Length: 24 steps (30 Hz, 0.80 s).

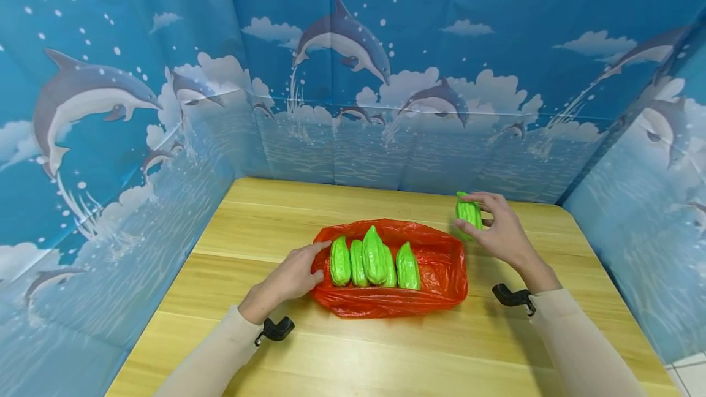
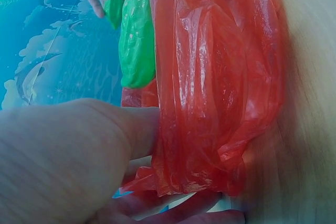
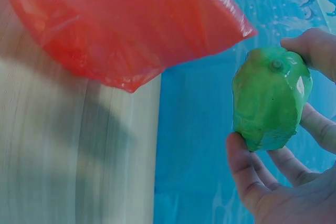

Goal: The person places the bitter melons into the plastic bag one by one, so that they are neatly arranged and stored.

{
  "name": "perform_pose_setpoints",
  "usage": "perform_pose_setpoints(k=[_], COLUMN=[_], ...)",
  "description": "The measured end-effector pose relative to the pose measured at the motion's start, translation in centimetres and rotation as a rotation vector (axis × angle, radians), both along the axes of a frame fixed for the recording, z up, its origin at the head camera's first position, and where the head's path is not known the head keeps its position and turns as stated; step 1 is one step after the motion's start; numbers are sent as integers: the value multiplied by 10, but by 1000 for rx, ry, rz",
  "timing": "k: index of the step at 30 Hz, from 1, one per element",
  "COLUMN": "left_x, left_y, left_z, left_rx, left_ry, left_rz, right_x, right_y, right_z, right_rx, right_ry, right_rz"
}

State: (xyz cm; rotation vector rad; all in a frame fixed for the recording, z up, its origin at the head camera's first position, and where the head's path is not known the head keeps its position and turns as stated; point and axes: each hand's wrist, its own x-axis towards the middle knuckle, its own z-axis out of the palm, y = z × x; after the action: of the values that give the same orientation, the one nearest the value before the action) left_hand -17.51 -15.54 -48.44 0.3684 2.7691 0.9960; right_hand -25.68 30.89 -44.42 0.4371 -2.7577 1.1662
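A red plastic bag (image 1: pixel 386 305) lies with its mouth spread, and several green bitter melons (image 1: pixel 340 262) with lengthwise ridges and pointed tips stand side by side in it. My left hand (image 1: pixel 295 271) grips the bag's left end; in the left wrist view its thumb (image 2: pixel 142 132) lies at the bag's rim and the other fingers reach beneath. Beyond the bag's right end, my right hand (image 1: pixel 499 228) pinches another bitter melon (image 1: pixel 469 212) between thumb and fingers. The right wrist view shows this melon's (image 3: pixel 270 98) blunt stem end, apart from the bag.
The bag rests on a wooden table (image 1: pixel 358 354). A blue curtain (image 1: pixel 353 139) printed with dolphins and clouds stands behind and on both sides of it. Each forearm carries a black wrist mount (image 1: pixel 513 296).
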Motion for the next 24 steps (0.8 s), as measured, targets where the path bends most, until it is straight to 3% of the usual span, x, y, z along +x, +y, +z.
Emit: perform_pose_setpoints(k=[12, 24], left_x=[0, 0], left_y=[-1, -1], left_z=[0, 2], left_rx=[5, -7], left_ry=[0, -12], left_rz=[-4, -10], right_x=[12, 22], right_y=[-17, -29], right_z=[12, 12], right_rx=[3, -23], right_ry=[53, 36], right_rz=[33, 59])
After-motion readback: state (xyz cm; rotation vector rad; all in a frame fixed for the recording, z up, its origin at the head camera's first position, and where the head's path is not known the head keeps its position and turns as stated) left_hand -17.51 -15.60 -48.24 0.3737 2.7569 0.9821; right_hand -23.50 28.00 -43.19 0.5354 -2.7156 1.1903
